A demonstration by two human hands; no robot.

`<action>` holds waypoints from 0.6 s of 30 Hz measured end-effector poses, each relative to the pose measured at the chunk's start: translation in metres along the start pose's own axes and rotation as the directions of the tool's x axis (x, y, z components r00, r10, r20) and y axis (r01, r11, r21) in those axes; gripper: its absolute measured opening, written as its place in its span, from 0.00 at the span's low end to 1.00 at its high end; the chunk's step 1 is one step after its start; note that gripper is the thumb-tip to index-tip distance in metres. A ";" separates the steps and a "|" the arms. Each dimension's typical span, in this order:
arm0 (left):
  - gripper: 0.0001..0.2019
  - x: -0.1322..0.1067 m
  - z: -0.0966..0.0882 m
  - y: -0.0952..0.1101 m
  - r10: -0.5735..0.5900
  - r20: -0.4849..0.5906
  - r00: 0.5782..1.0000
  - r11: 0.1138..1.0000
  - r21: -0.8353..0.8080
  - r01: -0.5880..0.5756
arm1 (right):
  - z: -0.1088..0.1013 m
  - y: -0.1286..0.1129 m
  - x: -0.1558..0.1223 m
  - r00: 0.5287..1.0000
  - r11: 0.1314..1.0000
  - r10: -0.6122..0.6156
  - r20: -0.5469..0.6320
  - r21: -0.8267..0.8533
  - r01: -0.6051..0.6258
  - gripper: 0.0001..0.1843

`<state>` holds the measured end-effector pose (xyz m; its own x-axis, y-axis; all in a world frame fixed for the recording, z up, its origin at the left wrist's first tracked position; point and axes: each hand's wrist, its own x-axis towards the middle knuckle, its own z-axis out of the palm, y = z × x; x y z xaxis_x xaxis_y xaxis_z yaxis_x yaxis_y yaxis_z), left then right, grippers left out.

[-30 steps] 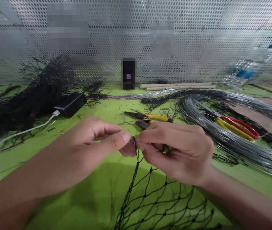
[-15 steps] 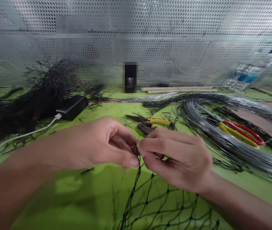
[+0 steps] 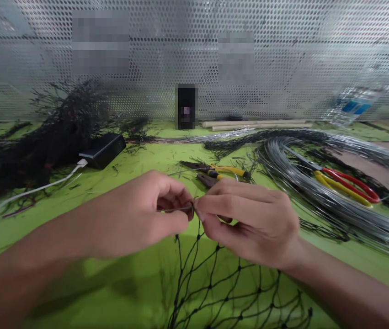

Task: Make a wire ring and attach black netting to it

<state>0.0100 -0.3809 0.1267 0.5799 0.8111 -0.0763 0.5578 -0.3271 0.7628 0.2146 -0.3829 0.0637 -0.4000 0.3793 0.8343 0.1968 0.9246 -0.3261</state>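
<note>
In the middle of the view, my left hand pinches a thin metal wire between thumb and fingers. Facing it, my right hand is closed at the fingertips on the top edge of a black knotted net. The wire's end meets the net's cord between the two hands; whether it passes through a mesh I cannot tell. Below the hands the net hangs down toward the front. Just beyond my right hand lie yellow-handled pliers, with a second pair of pliers partly hidden by the fingers.
A coil of wire lies at right with red-and-yellow-handled cutters on it. Behind stand a plastic bottle and a perforated metal panel. At left are a black box with a white cable and a black net heap.
My left thumb has drawn back and up from the net's cord, and the net strands below have spread apart. The wire now shows between the left fingers and the right fingertips.
</note>
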 end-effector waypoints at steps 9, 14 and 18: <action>0.18 -0.003 -0.008 -0.004 -0.136 0.000 0.991 0.990 0.022 0.136 | -0.002 0.002 0.000 0.999 0.999 -0.036 -0.008 0.027 0.037 0.12; 0.13 0.000 -0.010 -0.007 -0.134 0.099 0.986 0.985 -0.094 0.143 | -0.002 0.004 -0.001 0.999 0.999 -0.045 -0.009 0.030 0.045 0.09; 0.10 0.005 -0.008 -0.004 -0.115 0.126 0.985 0.981 -0.141 0.133 | -0.001 0.003 -0.001 0.999 0.999 -0.049 -0.022 0.014 0.050 0.09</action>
<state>0.0054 -0.3715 0.1284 0.5820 0.7757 -0.2441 0.5406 -0.1448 0.8287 0.2168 -0.3805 0.0627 -0.3895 0.3323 0.8590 0.1639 0.9428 -0.2904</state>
